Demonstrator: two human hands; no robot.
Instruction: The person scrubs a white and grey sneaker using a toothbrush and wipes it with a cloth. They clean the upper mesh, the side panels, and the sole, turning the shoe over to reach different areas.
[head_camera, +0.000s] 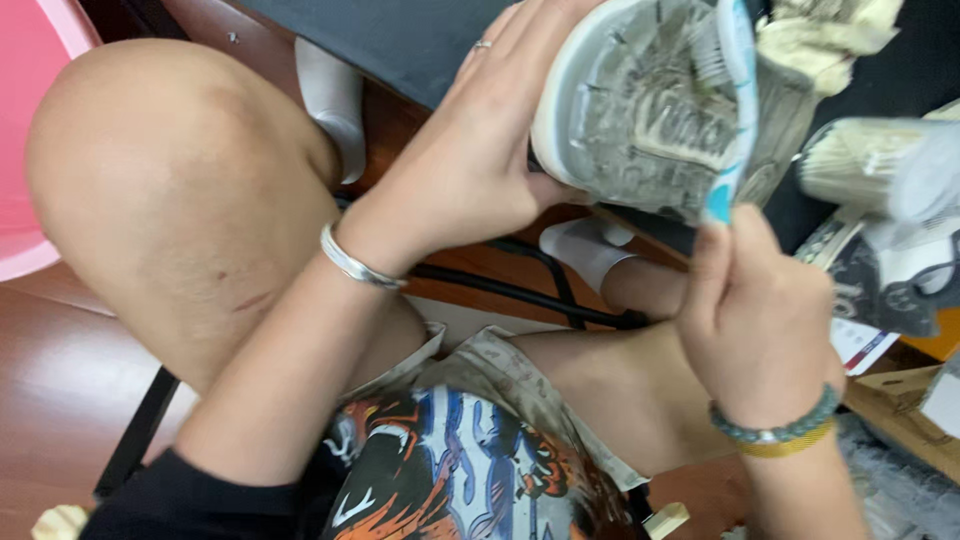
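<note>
Printed shorts (470, 460) fill the bottom edge, black sleeve beside them, both bare knees up. Left hand (470, 160) reaches up from lower left, silver bangle (355, 265) on the wrist, ring on one finger. It grasps a shoe (640, 100) at its rim, palm cupped on the side, thumb under the near edge. Shoe sits upper centre, above the knees, turned sole toward the camera; sole is white at the rim, grey and dirty in the tread. Right hand (755, 320) comes up from lower right, green bead bracelet (775, 430) and a yellow band on the wrist. Fingers are clenched round the handle of a brush (730, 110), light blue and white, thin like a toothbrush. Brush stands nearly upright, bristles lying against the sole's right side. Blurred from motion, so exact contact spot is hard to tell. Crumpled paper (825, 35) lies top right on a dark tabletop. Second shoe (885, 270) rests at the right edge, blurred. White socks (335, 105) show below the table, over wood floor. Pink chair (30, 120) at the left edge. Cardboard box (900, 415) lower right.
</note>
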